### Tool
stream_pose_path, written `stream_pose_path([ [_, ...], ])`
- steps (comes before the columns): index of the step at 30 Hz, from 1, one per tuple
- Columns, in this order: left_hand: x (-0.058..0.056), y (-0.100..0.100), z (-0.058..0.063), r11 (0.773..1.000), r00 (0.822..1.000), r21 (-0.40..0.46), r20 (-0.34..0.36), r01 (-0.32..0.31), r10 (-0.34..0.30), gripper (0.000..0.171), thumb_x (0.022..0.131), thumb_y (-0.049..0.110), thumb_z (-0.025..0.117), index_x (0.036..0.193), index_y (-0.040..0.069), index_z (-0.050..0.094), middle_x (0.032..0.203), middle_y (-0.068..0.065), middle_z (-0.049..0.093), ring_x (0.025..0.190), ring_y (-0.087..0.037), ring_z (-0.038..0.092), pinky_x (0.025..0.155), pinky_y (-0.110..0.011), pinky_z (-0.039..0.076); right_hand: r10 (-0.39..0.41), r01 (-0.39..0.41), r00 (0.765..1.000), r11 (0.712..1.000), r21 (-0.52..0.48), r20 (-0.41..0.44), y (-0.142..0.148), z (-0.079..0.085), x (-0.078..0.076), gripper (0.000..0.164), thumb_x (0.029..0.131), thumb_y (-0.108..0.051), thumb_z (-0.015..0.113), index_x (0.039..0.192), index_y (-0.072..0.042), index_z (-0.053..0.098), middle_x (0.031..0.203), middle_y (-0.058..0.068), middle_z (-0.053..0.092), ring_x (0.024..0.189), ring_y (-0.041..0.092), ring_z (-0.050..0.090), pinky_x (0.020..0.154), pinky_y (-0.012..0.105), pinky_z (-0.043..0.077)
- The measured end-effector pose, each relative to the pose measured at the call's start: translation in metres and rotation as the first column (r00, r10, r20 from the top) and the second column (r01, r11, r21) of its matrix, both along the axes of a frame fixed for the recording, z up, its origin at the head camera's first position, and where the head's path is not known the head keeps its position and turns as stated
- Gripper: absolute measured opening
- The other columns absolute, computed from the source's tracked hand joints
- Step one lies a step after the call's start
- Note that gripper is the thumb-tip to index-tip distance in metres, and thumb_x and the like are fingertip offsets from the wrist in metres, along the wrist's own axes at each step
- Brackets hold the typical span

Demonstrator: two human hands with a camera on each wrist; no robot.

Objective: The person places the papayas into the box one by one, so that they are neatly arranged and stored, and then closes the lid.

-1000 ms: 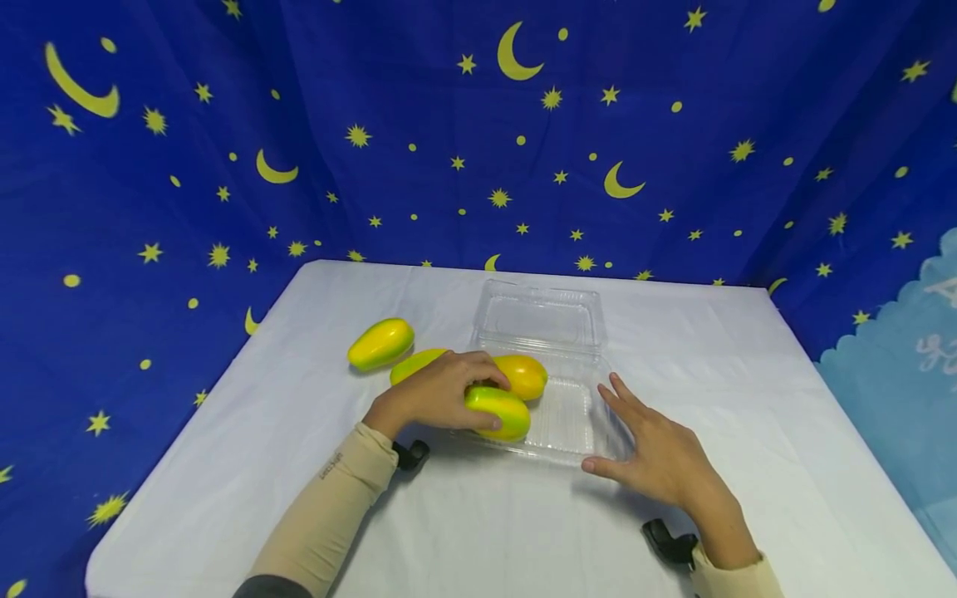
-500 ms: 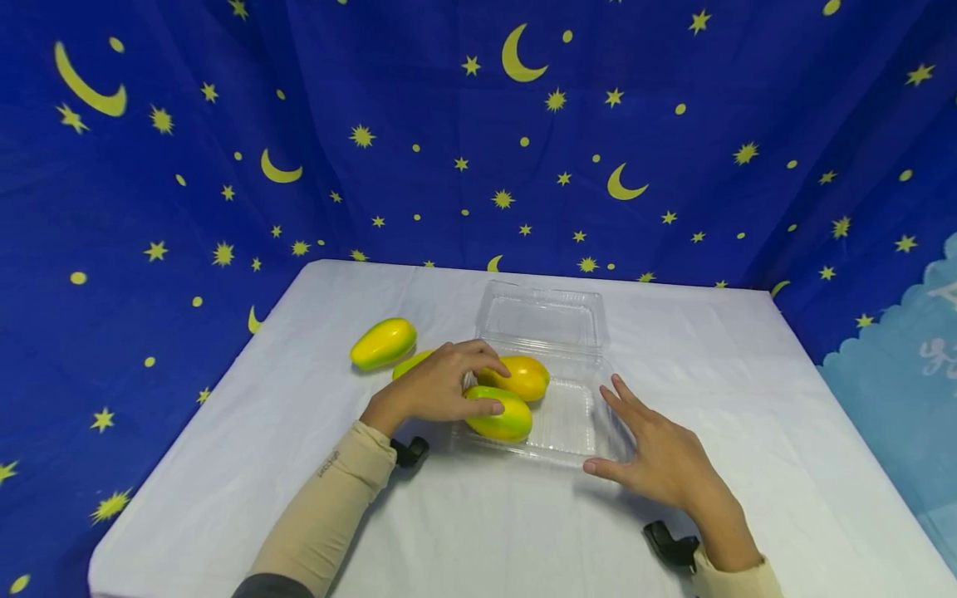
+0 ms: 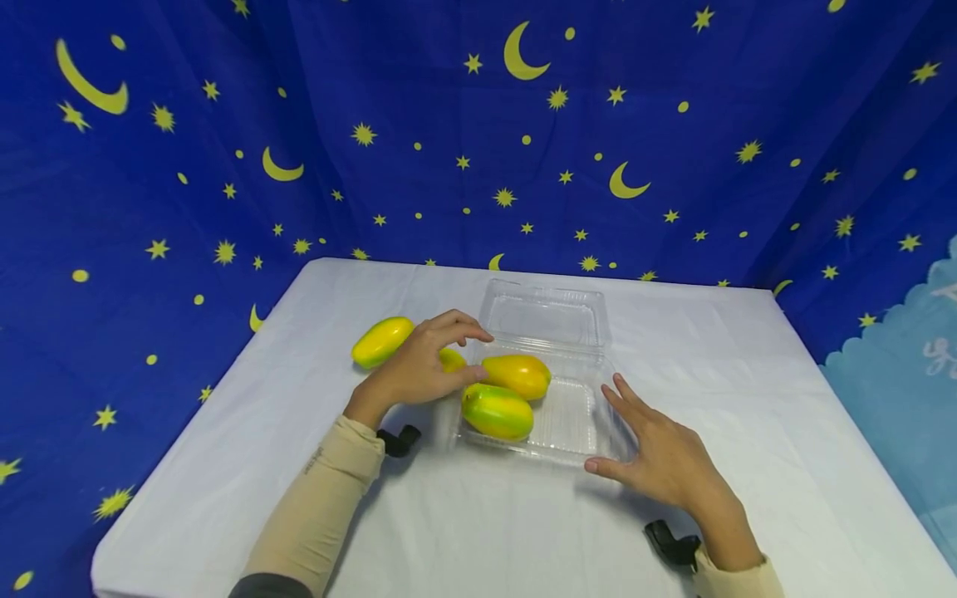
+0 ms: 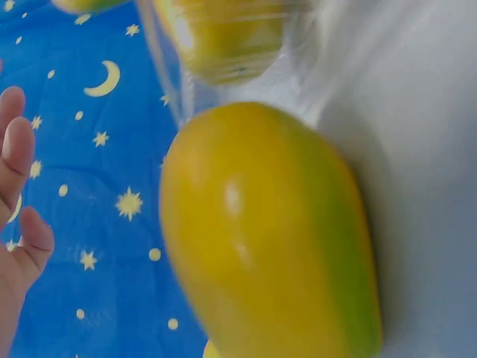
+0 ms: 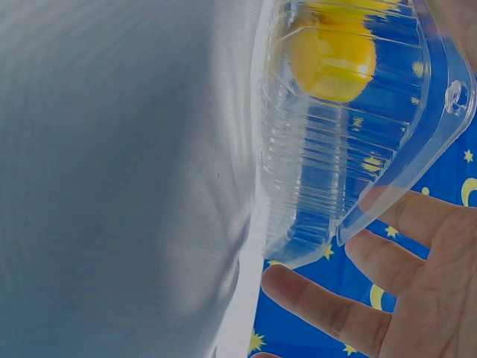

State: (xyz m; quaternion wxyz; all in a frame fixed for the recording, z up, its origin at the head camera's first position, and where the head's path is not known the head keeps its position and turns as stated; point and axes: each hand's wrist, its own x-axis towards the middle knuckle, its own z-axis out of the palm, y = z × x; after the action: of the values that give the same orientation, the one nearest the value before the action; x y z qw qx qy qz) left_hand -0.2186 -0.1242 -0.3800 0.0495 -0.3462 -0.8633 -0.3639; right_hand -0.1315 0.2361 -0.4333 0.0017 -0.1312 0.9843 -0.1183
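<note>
Two yellow-green papayas lie side by side in the left part of a clear plastic clamshell box: a front papaya and a more orange back papaya. My left hand, fingers spread and holding nothing, is over a third papaya, mostly hidden by it. In the left wrist view a papaya fills the foreground outside the box. Another papaya lies behind my left hand. My right hand is at the box's right side, fingers spread; one fingertip overlaps the rim, contact unclear.
The box's hinged lid lies folded back, away from me. A white cloth covers the table. Blue curtains with moons and stars hang behind and at the sides.
My left hand has let go of the front papaya, leaving it in the box, and has moved back and left over the papayas outside. The right hand has stayed in place.
</note>
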Motion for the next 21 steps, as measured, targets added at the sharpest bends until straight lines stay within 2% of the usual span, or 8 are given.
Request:
stream_pose_path([
  [7, -0.004, -0.018, 0.007, 0.995, 0.995, 0.055, -0.051, -0.084, 0.087, 0.041, 0.092, 0.041, 0.072, 0.129, 0.027, 0.064, 0.131, 0.007, 0.058, 0.109, -0.017, 0.057, 0.087, -0.040, 0.053, -0.002, 0.002, 1.000, 1.000, -0.003, 0.005, 0.000, 0.000, 0.000, 0.109, 0.074, -0.088, 0.056, 0.158, -0.024, 0.031, 0.168, 0.002, 0.021, 0.135, 0.044, 0.051, 0.090, 0.067, 0.050],
  [10, -0.007, -0.026, 0.009, 0.989, 0.990, 0.078, -0.064, -0.122, 0.127, 0.041, 0.093, 0.040, 0.071, 0.130, 0.026, 0.063, 0.132, 0.006, 0.058, 0.111, -0.018, 0.056, 0.083, -0.042, 0.054, -0.003, 0.003, 1.000, 1.000, -0.003, 0.006, 0.000, 0.000, 0.000, 0.109, 0.074, -0.088, 0.056, 0.159, -0.024, 0.031, 0.168, 0.002, 0.021, 0.135, 0.044, 0.050, 0.090, 0.067, 0.050],
  [15, -0.010, -0.034, 0.010, 0.973, 0.977, 0.118, -0.064, -0.196, 0.204, 0.038, 0.093, 0.038, 0.071, 0.129, 0.026, 0.064, 0.131, 0.008, 0.058, 0.112, -0.016, 0.054, 0.092, -0.049, 0.050, -0.004, 0.005, 1.000, 1.000, -0.003, 0.013, -0.001, -0.001, 0.000, 0.110, 0.073, -0.089, 0.056, 0.159, -0.025, 0.030, 0.168, 0.002, 0.021, 0.136, 0.043, 0.050, 0.091, 0.067, 0.049],
  [21, -0.014, -0.043, 0.006, 0.959, 0.961, 0.118, -0.070, -0.258, 0.267, 0.039, 0.093, 0.037, 0.072, 0.129, 0.026, 0.064, 0.130, 0.007, 0.058, 0.113, -0.017, 0.054, 0.097, -0.049, 0.049, 0.003, -0.003, 1.000, 1.000, -0.012, 0.002, -0.001, -0.001, 0.000, 0.110, 0.073, -0.088, 0.057, 0.159, -0.023, 0.031, 0.168, 0.002, 0.022, 0.135, 0.044, 0.051, 0.090, 0.066, 0.050],
])
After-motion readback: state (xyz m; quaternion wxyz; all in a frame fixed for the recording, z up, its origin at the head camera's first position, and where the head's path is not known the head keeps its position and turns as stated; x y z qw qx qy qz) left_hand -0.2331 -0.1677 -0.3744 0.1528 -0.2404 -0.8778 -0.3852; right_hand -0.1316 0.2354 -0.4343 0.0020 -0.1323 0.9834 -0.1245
